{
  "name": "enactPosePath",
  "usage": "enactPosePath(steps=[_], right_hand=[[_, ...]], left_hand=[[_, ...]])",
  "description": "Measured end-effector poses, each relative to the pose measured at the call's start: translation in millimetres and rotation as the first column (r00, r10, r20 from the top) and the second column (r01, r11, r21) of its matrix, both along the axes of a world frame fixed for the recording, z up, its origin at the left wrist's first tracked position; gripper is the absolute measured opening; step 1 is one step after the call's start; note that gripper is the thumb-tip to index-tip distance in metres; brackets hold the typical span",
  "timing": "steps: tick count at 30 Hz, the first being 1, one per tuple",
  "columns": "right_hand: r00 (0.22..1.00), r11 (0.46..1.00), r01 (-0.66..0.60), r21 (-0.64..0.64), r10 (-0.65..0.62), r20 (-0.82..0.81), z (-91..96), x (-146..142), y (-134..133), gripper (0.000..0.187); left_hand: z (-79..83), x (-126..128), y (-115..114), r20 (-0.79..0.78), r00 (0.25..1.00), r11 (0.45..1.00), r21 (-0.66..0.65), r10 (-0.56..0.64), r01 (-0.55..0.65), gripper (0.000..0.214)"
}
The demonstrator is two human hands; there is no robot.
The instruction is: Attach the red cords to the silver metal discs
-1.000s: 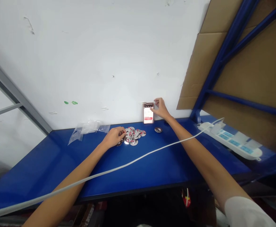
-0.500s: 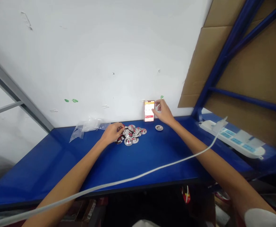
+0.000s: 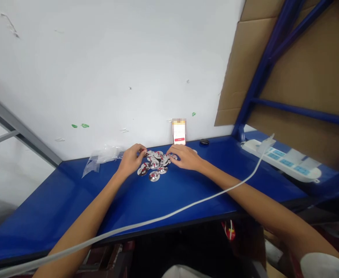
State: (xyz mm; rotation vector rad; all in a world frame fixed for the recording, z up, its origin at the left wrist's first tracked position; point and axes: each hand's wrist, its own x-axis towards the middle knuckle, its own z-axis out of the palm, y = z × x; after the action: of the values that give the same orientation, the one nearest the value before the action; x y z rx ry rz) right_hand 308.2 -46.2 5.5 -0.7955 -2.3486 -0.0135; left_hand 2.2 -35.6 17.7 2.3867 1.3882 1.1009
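A loose pile of round metal discs with red-and-black marks [image 3: 154,165] lies on the blue table [image 3: 56,200], and one disc [image 3: 154,176] sits apart at its front. My left hand [image 3: 131,159] rests at the pile's left edge with curled fingers. Its fingertips touch the discs. My right hand [image 3: 185,157] lies at the right edge, fingertips on the discs. I cannot tell whether either hand holds a disc. Behind the pile, a phone with a partly blurred screen [image 3: 179,132] stands against the white wall [image 3: 99,65].
A crumpled clear plastic bag [image 3: 101,160] lies at the table's back left. A black round object [image 3: 204,142] sits by the wall. A white cable [image 3: 169,217] crosses the table and my arms towards a white power strip [image 3: 282,160]. Cardboard and a blue shelf frame [image 3: 262,73] stand right.
My right hand has moved left from beside the phone to the pile. The lone disc on the right is no longer visible. The discs have shifted slightly, and the view has tilted a little.
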Motion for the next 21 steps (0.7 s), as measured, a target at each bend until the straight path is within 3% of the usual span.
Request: enactPosePath(steps=[4,8,14,21], right_hand=[[0.998,0.998,-0.019,-0.067,0.015,-0.056,-5.7,-8,-6,0.024],[0.987,0.984,-0.055,-0.167,0.029,-0.156,-10.9,-20,-13,0.034],[0.954,0.98,-0.083,-0.179,0.027,-0.299,-17.0,-28,-15,0.026],[0.916,0.957,-0.175,-0.231,0.073,-0.394,-15.0,-26,-14,0.009]], left_hand=[[-7.8,18,-7,0.42,0.905,0.955,-0.239,-0.062,0.177,0.034],[-14.4,36,-18,0.638,0.767,0.868,-0.34,-0.071,0.363,0.04],[-18.7,43,-25,0.745,0.665,0.824,-0.345,-0.051,0.449,0.035],[-17.4,45,-28,0.694,0.719,0.815,-0.393,-0.041,0.426,0.035]])
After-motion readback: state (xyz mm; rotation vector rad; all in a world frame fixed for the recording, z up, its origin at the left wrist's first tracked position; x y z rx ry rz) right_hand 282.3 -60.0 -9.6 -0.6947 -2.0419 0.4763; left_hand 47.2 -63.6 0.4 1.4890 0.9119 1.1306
